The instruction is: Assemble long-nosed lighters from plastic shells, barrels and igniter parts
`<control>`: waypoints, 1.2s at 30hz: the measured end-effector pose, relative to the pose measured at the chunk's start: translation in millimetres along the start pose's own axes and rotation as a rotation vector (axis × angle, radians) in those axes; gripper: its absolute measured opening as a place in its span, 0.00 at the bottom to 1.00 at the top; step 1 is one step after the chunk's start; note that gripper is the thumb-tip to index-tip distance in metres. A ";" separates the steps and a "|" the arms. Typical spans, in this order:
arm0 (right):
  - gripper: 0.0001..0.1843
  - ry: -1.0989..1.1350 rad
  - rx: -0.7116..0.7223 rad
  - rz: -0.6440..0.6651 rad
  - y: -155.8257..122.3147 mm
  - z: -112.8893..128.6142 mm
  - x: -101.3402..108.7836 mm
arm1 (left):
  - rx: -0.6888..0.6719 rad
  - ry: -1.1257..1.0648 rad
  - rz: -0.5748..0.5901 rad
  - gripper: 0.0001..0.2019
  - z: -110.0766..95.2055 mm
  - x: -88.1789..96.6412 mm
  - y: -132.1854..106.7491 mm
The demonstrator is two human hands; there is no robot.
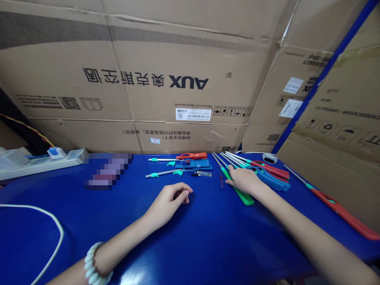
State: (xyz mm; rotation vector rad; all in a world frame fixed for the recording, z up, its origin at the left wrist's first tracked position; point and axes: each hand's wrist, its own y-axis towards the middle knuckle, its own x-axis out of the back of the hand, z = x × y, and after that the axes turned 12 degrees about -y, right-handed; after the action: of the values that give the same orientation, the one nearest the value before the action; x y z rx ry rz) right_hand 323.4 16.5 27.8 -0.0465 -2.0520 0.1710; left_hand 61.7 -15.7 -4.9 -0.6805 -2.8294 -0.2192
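My left hand (173, 202) rests over the blue table with its fingers curled in and nothing visible in them. Just beyond it lie lighter pieces: a red casing half (196, 156), a blue casing half (197, 164), metal tubes with turquoise parts, and a clear fuel tank (204, 173). On the right, my right hand (243, 180) reaches over a green long-nosed lighter (244, 197), fingers closed on its turquoise neck area. Blue lighters (276, 182) and red lighters (277, 170) lie bunched beside that hand. A small purple-handled screwdriver (221, 183) sits left of it.
Large cardboard sheets (142, 47) wall the back and right. One red lighter (341, 209) lies apart at far right. A white power strip (41, 164) and a pixelated area are at left, with a white cable (61, 233) nearer. A small white device (269, 158) stands at the back.
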 end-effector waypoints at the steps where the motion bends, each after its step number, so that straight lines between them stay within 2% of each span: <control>1: 0.25 -0.001 -0.001 0.001 0.5 -0.5 -0.3 | 0.001 -0.001 0.000 0.14 -0.3 0.0 -0.1; 15: 0.31 -0.036 -0.007 -0.037 2.9 -7.0 -3.1 | 0.018 0.045 -0.007 0.12 -1.0 2.2 -1.1; 19: 0.27 -0.042 -0.022 -0.111 -0.1 -5.6 -0.9 | -0.007 0.104 -0.036 0.12 3.0 7.9 1.1; 24: 0.16 -0.007 -0.033 -0.259 -2.3 3.6 6.1 | -0.065 0.245 -0.102 0.11 11.7 19.2 7.8; 31: 0.08 0.150 0.204 -0.467 3.8 22.1 2.6 | -0.228 0.605 -0.224 0.10 21.8 49.6 16.3; 36: 0.10 0.280 0.326 -0.566 17.8 23.1 -11.9 | -0.233 0.737 -0.250 0.10 25.4 65.4 20.8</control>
State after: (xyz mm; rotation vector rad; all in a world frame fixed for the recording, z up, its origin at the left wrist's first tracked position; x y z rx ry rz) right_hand 307.9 30.4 4.2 0.6686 -1.6635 0.1326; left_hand 10.1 35.7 -11.1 -0.2053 -2.1753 -0.6902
